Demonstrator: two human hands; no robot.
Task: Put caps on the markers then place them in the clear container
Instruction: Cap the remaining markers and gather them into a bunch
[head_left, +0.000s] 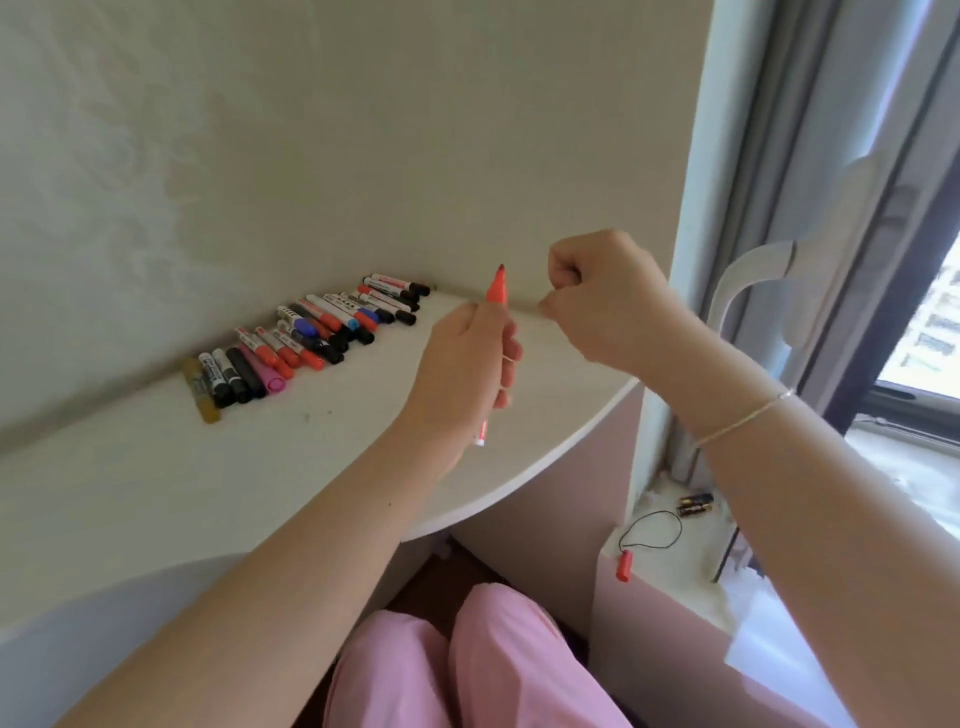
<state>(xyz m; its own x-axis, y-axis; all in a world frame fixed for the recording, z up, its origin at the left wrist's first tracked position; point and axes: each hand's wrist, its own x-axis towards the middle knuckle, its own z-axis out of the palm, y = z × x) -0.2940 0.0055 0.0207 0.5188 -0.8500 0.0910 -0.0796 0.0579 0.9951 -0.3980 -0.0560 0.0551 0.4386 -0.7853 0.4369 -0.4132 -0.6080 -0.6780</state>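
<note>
On your right, a windowsill (691, 561) holds two batteries (694, 504), a black cord loop (655, 530) and a small red cap-like piece (623, 566) at its end. A grey curtain (810, 156) hangs beside the window (930, 322). Your pink trousers (467, 665) show below the pale desk (260, 467).

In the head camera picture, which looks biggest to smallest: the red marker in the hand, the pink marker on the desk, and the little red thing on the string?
1. Red marker, nearer the camera.
2. Pink marker.
3. Red thing on the string.
</note>
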